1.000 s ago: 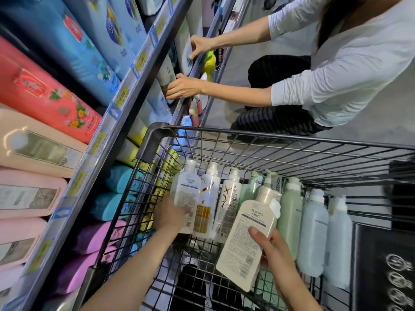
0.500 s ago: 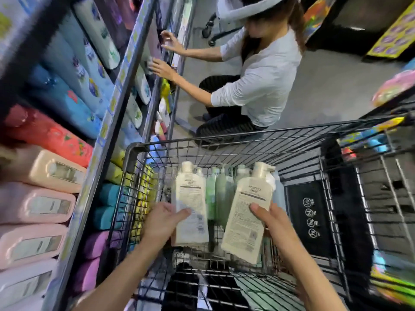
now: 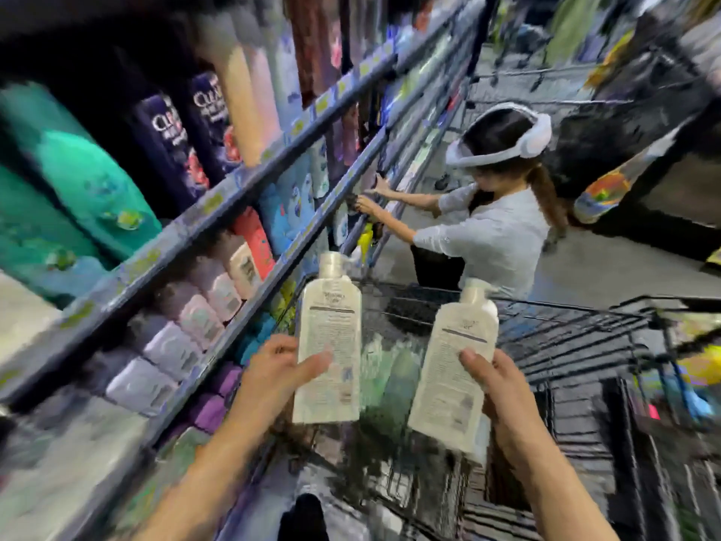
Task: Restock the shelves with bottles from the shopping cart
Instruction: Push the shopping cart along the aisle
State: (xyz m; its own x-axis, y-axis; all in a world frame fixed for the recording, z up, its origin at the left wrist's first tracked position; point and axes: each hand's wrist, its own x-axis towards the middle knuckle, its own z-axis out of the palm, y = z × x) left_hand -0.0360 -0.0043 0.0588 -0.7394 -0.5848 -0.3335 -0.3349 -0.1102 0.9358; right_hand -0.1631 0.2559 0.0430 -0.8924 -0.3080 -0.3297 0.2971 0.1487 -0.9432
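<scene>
Above the shopping cart, left hand and right hand are raised, each apparently gripping something, thumbs forward.

Stocked shelves crowd left; open air above the cart.

Shelves left; cart right, bottles inside; crouching person beyond cart.

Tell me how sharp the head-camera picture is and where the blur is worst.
Head view: heavy motion blur overall, worst on the shelves at left; the two white bottles and both hands are clearest, their label text unreadable; wide-angle bending curves the shelf edges.
</scene>
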